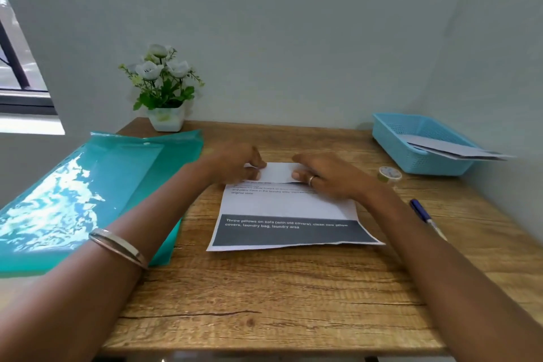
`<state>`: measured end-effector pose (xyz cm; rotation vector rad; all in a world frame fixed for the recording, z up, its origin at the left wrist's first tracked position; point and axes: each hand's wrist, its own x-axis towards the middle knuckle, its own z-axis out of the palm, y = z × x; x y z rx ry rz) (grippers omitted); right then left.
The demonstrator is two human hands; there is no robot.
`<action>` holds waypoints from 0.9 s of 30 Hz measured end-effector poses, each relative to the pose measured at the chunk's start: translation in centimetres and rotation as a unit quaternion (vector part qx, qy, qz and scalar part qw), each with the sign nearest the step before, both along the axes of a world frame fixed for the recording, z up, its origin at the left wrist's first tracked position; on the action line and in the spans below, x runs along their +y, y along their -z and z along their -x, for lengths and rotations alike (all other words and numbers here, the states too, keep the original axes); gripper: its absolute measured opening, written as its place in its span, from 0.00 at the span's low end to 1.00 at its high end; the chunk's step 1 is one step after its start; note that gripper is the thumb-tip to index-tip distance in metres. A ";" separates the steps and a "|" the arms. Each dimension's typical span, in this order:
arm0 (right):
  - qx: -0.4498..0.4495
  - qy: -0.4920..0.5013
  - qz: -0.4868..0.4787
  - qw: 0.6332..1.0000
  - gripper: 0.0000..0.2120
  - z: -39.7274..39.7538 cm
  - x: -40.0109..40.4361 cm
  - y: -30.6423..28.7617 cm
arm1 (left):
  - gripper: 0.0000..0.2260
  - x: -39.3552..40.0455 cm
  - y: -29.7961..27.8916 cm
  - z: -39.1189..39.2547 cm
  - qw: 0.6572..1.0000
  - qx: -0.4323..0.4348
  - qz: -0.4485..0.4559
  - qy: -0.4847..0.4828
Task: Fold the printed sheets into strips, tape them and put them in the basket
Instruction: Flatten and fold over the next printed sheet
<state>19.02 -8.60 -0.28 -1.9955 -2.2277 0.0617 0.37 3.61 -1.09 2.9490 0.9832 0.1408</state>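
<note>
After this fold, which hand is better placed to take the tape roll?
The right hand: the small roll of tape lies just beside it, while the left hand pinches the white printed sheet farther away.

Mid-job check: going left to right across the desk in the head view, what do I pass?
Glossy teal plastic folder → white-flowered plant in white pot → printed white paper sheet with dark band → small roll of clear tape → blue pen → light blue plastic basket holding folded strips.

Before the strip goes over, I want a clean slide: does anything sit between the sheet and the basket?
Yes. A tape roll stands on the table between the printed sheet and the blue basket, just right of the right hand.
</note>
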 end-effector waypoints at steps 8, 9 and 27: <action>0.010 -0.022 0.134 0.991 0.29 1.2 1.3 1.8 | 0.16 0.3 0.2 0.0 0.998 -0.038 0.050 0.005; 0.020 0.003 0.145 0.989 0.28 0.1 0.7 1.4 | 0.16 0.4 0.4 0.1 0.997 -0.044 0.059 0.001; 0.169 -0.153 0.234 0.945 0.33 2.9 -6.2 -4.4 | 0.15 0.2 0.6 0.5 0.991 -0.108 0.068 -0.032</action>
